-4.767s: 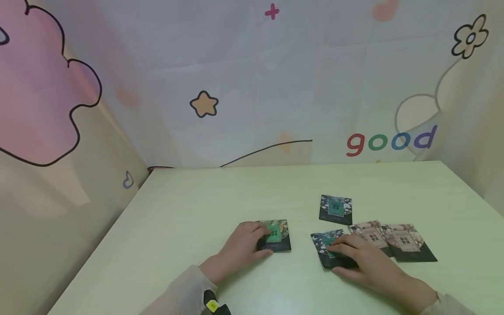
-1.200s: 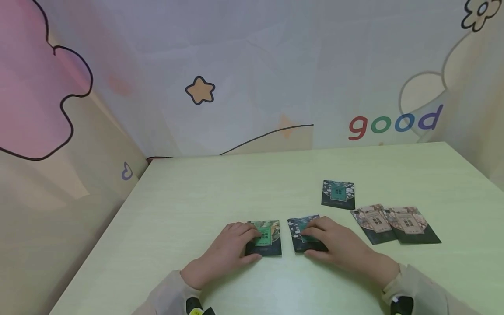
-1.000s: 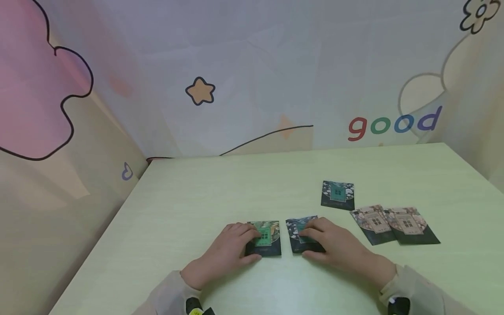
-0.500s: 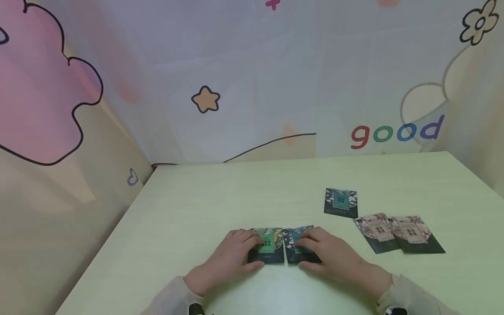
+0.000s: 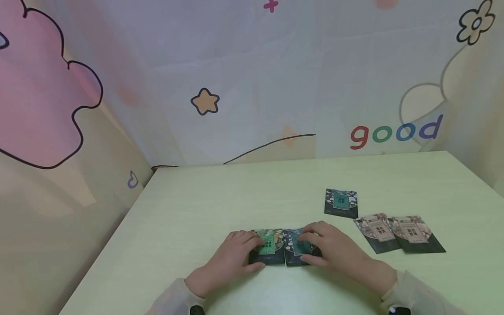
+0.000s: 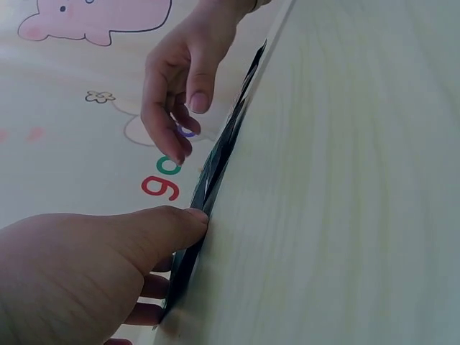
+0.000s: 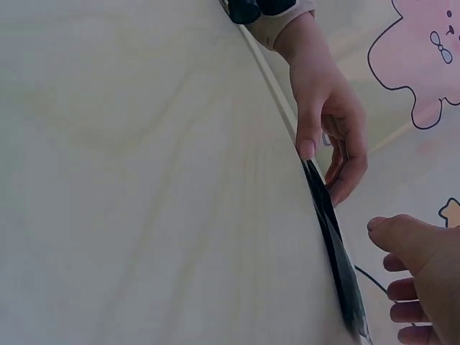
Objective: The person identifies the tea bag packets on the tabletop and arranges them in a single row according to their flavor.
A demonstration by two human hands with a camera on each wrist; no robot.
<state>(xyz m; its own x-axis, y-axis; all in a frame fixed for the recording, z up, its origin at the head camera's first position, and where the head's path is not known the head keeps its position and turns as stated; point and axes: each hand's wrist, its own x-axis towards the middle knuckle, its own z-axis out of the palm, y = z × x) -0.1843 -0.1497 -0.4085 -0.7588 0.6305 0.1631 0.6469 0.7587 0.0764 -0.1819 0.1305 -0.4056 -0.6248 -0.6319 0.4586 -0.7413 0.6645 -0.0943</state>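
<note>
Lying nr hands (image 5: 338, 251): blue pkt (image 5: 341, 203), 2 overlapping pink pkts (image 5: 413, 236) adj.

Site appears to be a screened tabletop booth: pale table (image 5: 204, 197) backed and flanked by creased cloth (image 5: 252, 65) printed with star (image 5: 205, 101), flower (image 5: 475, 23) and "good" (image 5: 396, 132). Surrounding room hidden; type undetermined.

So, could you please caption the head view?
Left hand on a green-labelled packet, right hand above a teal-labelled packet beside it.

Green-labelled packet (image 5: 271, 250), teal-labelled blue floral packet (image 5: 294, 250), both dark-bottomed, flat on the table (image 5: 197, 203), side by side
</note>
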